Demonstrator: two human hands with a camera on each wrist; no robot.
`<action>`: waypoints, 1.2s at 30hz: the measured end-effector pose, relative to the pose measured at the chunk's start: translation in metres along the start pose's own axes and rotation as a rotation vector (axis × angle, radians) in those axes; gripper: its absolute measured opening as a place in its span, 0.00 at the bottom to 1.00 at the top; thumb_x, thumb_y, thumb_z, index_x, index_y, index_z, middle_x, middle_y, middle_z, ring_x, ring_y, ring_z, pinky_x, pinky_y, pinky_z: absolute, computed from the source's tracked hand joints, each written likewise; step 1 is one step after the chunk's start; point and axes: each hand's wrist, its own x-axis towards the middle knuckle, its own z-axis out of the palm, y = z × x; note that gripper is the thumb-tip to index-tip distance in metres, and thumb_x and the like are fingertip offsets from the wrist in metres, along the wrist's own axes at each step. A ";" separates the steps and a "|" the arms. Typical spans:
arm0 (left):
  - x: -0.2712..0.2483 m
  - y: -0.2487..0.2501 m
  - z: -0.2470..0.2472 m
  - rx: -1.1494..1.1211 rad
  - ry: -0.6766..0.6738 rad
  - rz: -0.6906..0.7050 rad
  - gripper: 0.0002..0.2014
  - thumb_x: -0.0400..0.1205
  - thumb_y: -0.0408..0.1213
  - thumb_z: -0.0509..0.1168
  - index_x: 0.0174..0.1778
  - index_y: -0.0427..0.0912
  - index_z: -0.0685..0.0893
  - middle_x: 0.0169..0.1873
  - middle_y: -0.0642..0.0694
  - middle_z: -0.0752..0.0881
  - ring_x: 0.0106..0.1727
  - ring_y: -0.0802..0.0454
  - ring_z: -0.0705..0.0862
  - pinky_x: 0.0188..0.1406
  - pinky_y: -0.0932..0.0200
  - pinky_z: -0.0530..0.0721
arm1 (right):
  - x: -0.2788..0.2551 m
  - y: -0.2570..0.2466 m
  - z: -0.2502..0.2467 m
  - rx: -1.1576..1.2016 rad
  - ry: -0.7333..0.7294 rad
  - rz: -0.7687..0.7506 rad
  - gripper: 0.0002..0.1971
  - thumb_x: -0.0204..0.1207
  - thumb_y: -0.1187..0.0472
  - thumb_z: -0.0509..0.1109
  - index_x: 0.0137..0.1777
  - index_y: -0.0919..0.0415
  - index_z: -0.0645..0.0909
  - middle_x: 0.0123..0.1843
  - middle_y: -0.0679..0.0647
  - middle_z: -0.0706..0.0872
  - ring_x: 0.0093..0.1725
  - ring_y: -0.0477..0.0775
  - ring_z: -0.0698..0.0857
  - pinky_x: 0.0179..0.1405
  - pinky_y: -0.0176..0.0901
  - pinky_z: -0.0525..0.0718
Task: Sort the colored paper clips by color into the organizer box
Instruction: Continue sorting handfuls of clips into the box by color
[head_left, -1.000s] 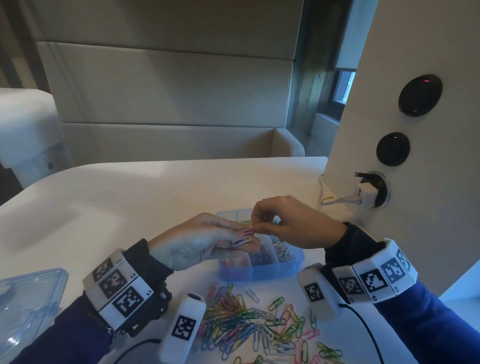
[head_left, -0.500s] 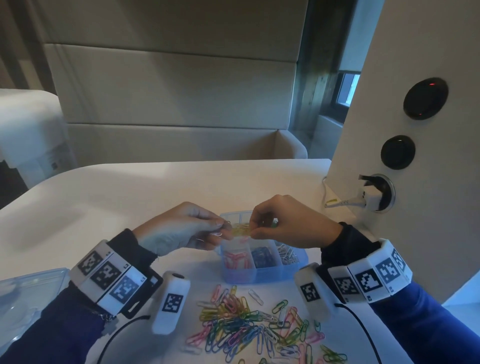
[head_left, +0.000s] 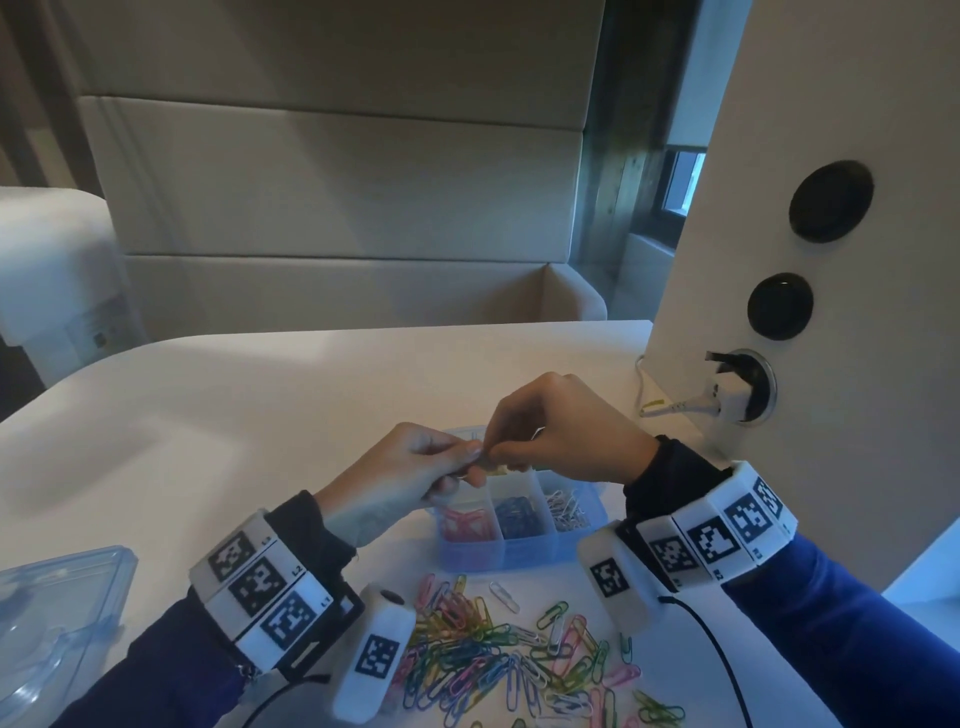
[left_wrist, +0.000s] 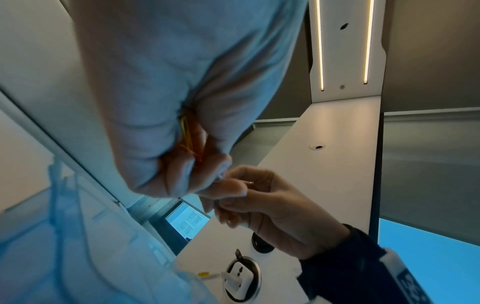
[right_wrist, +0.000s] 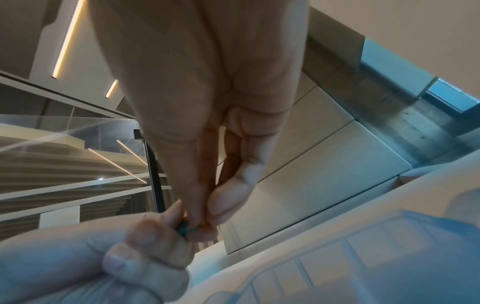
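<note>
One translucent blue plastic organizer box (head_left: 519, 552) stands on one pale table (head_left: 218, 415); three near compartments show, holding red, blue and white clips, and the far ones are hidden by two hands. One heap of mixed coloured wire paper clips (head_left: 498, 660), too many to count, lies nearest. One clear blue plastic lid (head_left: 57, 613) sits far left. Three round black wall fittings (head_left: 779, 306) are at right.

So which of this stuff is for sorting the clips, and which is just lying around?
For the job:
- organizer box
- loose pile of clips
- left hand and right hand, pinching a green clip

Just lying about:
- clear lid
- wall plug
- white table
</note>
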 end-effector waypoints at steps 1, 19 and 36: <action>0.001 -0.002 0.002 -0.020 0.006 0.005 0.17 0.85 0.41 0.63 0.35 0.37 0.90 0.25 0.44 0.74 0.25 0.57 0.67 0.28 0.63 0.66 | 0.000 0.001 0.000 -0.014 -0.009 -0.003 0.04 0.71 0.62 0.79 0.44 0.60 0.91 0.35 0.50 0.91 0.31 0.40 0.87 0.40 0.33 0.87; -0.001 0.014 0.021 -0.866 -0.017 -0.395 0.29 0.89 0.48 0.52 0.53 0.22 0.87 0.38 0.38 0.87 0.35 0.50 0.82 0.25 0.62 0.82 | 0.004 0.040 -0.030 -0.316 -0.028 0.280 0.05 0.74 0.65 0.73 0.45 0.60 0.91 0.43 0.54 0.92 0.33 0.37 0.80 0.35 0.27 0.75; -0.001 0.011 0.004 -1.311 0.043 -0.383 0.28 0.91 0.47 0.47 0.67 0.23 0.76 0.54 0.28 0.87 0.54 0.39 0.86 0.49 0.53 0.87 | -0.005 0.053 -0.014 -0.243 -0.357 0.339 0.05 0.71 0.62 0.78 0.45 0.53 0.90 0.35 0.45 0.88 0.28 0.36 0.81 0.33 0.30 0.78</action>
